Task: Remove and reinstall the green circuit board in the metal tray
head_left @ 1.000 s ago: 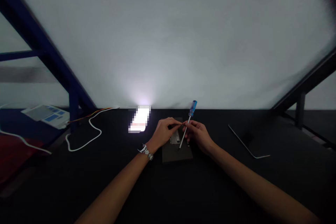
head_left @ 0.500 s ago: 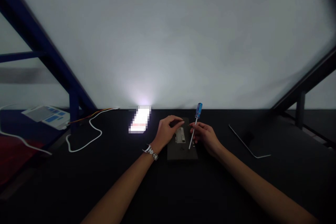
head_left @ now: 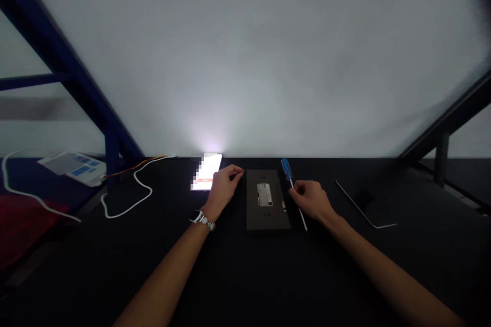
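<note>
Screwdriver (head_left: 286, 168) clear of edge of box (head_left: 267, 200)

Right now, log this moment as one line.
left hand: pinched, contents unclear | right hand: holds blue-handled screwdriver | dark box: between hands, label up | bent rod: right of right hand

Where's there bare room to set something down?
Bare black tabletop lies between left forearm and right forearm, nearer than the labelled dark device, and between white cable and left forearm. It's crowded beside the device: left hand and lit phone leftward, right hand with blue-handled screwdriver rightward.
</note>
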{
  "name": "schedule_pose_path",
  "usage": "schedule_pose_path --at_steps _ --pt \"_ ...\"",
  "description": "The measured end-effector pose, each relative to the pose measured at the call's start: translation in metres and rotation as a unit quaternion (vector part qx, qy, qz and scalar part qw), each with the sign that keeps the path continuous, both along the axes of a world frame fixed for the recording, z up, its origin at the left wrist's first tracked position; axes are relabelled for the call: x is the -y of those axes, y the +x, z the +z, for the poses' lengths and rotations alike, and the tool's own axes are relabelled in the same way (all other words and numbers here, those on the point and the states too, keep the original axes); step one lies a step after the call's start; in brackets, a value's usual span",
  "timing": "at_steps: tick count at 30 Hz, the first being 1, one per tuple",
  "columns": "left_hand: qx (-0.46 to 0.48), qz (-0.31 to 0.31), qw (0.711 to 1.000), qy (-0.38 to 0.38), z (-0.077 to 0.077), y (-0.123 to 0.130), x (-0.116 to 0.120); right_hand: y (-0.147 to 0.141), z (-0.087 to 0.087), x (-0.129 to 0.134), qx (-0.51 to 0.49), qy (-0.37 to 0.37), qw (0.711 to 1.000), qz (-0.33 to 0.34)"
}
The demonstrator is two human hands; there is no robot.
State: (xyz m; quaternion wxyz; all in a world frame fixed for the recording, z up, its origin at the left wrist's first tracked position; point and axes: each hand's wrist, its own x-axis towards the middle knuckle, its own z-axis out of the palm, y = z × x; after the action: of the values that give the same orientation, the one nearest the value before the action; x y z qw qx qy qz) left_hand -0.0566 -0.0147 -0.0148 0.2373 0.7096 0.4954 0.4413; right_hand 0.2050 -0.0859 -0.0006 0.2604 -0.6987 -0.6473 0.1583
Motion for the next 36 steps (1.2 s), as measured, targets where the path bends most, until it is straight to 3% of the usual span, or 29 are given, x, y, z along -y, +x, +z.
schedule_pose_path --at_steps 3,8,15,17,21,24,28,31,34,36 --pt "-0.034 0.011 0.999 0.009 -0.009 0.000 -0.002 -0.004 0.004 0.003 0.128 -0.023 0.992 -0.010" --pt "-0.085 0.029 0.996 0.030 -0.018 0.000 -0.004 -0.009 0.005 0.003 0.228 -0.040 0.973 0.000" --pt "-0.062 0.040 0.996 0.055 -0.004 0.006 0.016 -0.008 0.004 0.004 0.251 -0.063 0.966 0.012" --pt "-0.035 0.028 0.997 0.055 -0.002 0.013 0.030 -0.008 0.006 0.006 0.239 -0.031 0.970 0.020" --pt "0.028 -0.003 1.000 -0.010 -0.007 0.035 0.057 -0.015 0.005 0.008 0.225 0.117 0.965 0.061" --pt "0.061 -0.014 0.997 -0.052 -0.014 0.049 0.067 -0.022 0.000 0.008 0.210 0.142 0.962 0.104" --pt "0.101 0.000 0.992 -0.078 -0.013 0.055 0.069 -0.027 -0.004 0.009 0.123 0.112 0.976 0.138" --pt "0.154 -0.008 0.987 -0.043 -0.002 0.055 0.072 -0.026 0.003 0.013 -0.046 0.082 0.983 0.160" --pt "0.228 -0.049 0.972 0.013 0.017 0.056 0.080 -0.025 0.017 0.015 -0.292 0.025 0.934 0.203" --pt "0.256 -0.076 0.963 0.039 0.029 0.056 0.086 -0.024 0.026 0.014 -0.390 -0.002 0.899 0.199"
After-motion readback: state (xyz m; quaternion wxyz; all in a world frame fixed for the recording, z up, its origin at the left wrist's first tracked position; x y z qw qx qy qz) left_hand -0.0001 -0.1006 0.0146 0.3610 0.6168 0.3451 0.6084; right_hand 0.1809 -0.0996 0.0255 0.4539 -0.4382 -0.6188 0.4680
